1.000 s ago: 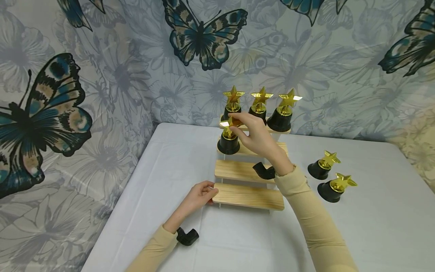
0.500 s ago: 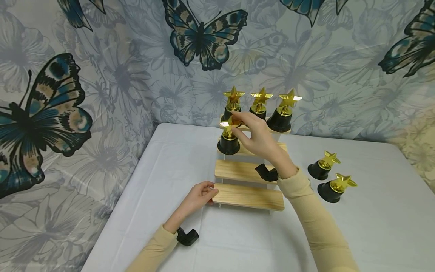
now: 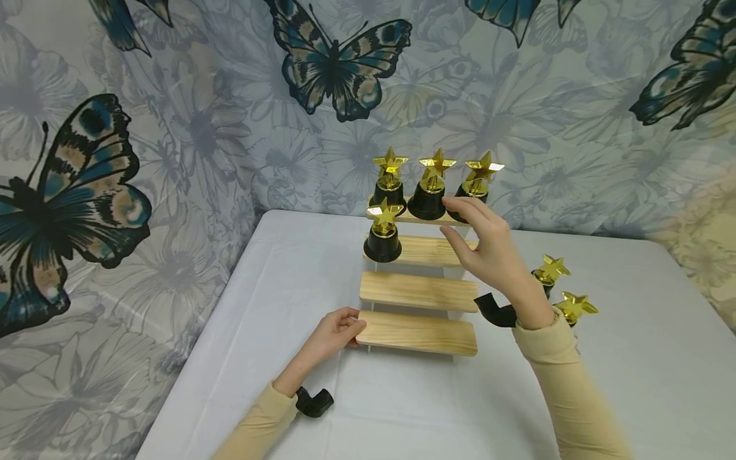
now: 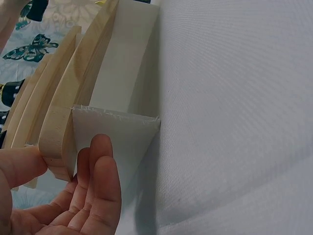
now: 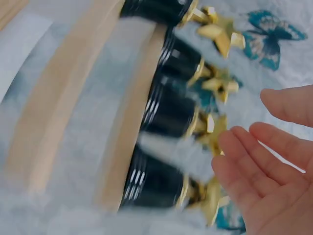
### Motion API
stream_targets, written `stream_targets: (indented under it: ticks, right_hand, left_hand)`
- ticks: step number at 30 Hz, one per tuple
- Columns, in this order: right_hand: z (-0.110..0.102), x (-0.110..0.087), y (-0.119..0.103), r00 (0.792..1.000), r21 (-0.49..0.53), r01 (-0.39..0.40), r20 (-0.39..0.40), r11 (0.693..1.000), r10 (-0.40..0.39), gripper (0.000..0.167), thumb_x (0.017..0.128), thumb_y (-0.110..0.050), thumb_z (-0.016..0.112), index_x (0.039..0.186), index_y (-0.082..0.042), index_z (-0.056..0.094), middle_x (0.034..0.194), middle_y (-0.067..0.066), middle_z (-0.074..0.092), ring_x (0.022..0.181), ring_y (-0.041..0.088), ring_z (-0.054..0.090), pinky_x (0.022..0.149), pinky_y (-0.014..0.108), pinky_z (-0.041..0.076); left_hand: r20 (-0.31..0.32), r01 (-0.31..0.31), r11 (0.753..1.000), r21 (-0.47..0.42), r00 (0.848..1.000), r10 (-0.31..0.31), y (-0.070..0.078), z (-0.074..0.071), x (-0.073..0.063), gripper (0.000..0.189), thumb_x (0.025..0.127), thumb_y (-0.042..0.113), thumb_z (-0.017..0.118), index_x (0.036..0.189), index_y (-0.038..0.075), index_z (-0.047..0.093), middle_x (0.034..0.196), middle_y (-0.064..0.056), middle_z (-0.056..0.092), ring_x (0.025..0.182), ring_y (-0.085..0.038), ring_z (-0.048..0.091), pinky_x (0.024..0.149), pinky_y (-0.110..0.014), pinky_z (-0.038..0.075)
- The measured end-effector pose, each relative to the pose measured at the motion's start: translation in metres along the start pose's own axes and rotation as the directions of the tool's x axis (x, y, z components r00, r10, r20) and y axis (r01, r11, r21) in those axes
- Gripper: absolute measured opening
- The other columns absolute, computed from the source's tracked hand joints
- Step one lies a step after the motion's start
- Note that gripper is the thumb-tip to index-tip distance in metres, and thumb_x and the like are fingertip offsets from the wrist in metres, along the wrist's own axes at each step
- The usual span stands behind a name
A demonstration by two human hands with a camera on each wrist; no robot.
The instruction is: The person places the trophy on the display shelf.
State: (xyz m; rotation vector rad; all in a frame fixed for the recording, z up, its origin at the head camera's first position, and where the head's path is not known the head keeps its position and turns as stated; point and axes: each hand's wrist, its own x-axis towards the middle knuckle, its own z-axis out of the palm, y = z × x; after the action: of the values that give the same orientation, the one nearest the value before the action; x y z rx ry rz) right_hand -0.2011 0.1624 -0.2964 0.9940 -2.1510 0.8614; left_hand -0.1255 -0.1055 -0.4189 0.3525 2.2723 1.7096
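A tiered wooden stand [image 3: 416,333] has pale boards on translucent side supports. My left hand [image 3: 331,332] grips the left end of its lowest board; in the left wrist view the thumb [image 4: 24,160] lies on the board's end and the fingers are under it. On the top board stand three star trophies, left [image 3: 389,185], middle [image 3: 428,199] and right [image 3: 478,182], gold on black bases. Another star trophy [image 3: 383,239] stands at the left end of the second board. My right hand [image 3: 494,246] is in the air before the right top trophy, partly covering its base, fingers apart and holding nothing.
Two more star trophies, a farther one [image 3: 551,269] and a nearer one [image 3: 575,308], are on the white-covered table [image 3: 650,358] right of the stand, partly hidden by the right arm. A butterfly-patterned cloth [image 3: 339,64] hangs behind the table.
My right hand has let go of the trophy on the second board and moved right, away from it. That trophy stays in place. The left hand keeps its grip on the lowest board.
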Motion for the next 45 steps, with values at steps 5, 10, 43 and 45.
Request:
stream_targets:
  ticks: [5,10,43,45]
  right_hand:
    - [-0.026,-0.027,0.011,0.998,-0.081,-0.054,-0.028,0.995,0.052,0.044,0.075,0.013,0.068,0.118,0.005,0.058,0.112,0.017,0.059,0.097,0.031,0.056,0.085,0.031,0.044]
    - [-0.048,-0.055,0.023,0.989,-0.134,-0.135,-0.071,0.982,0.126,0.047,0.071,0.017,0.069,0.115,0.004,0.06,0.108,0.018,0.061,0.095,0.032,0.056,0.086,0.015,0.037]
    - [-0.099,-0.168,0.062,0.937,-0.216,-0.348,-0.106,0.912,0.332,0.044,0.065,0.02,0.072,0.107,0.011,0.061,0.101,0.024,0.061,0.101,-0.017,0.043,0.084,0.003,0.033]
    - [-0.1,-0.173,0.063,0.932,-0.212,-0.36,-0.111,0.908,0.344,0.044,0.064,0.02,0.072,0.107,0.011,0.061,0.1,0.024,0.061,0.1,-0.017,0.044,0.083,0.003,0.033]
  left_hand:
    - [-0.006,-0.005,1.0,-0.012,1.0,0.004,-0.026,0.003,0.011,0.037,0.095,0.011,0.054,0.118,-0.017,0.047,0.088,-0.015,0.064,0.071,-0.028,0.063,0.065,-0.038,0.054]
    - [-0.005,-0.005,1.0,-0.002,1.0,0.005,-0.036,0.003,0.015,0.042,0.095,0.019,0.055,0.12,-0.014,0.048,0.089,-0.013,0.064,0.069,-0.02,0.063,0.064,-0.032,0.054]
    - [-0.001,0.021,1.0,0.014,1.0,-0.021,-0.031,0.002,0.011,0.046,0.095,0.026,0.054,0.123,-0.01,0.048,0.092,-0.011,0.064,0.07,-0.02,0.062,0.067,-0.034,0.053]
    - [-0.005,0.031,0.999,0.009,0.999,-0.031,-0.031,0.003,0.011,0.044,0.095,0.023,0.055,0.124,-0.01,0.048,0.093,-0.011,0.063,0.071,-0.023,0.063,0.068,-0.036,0.053]
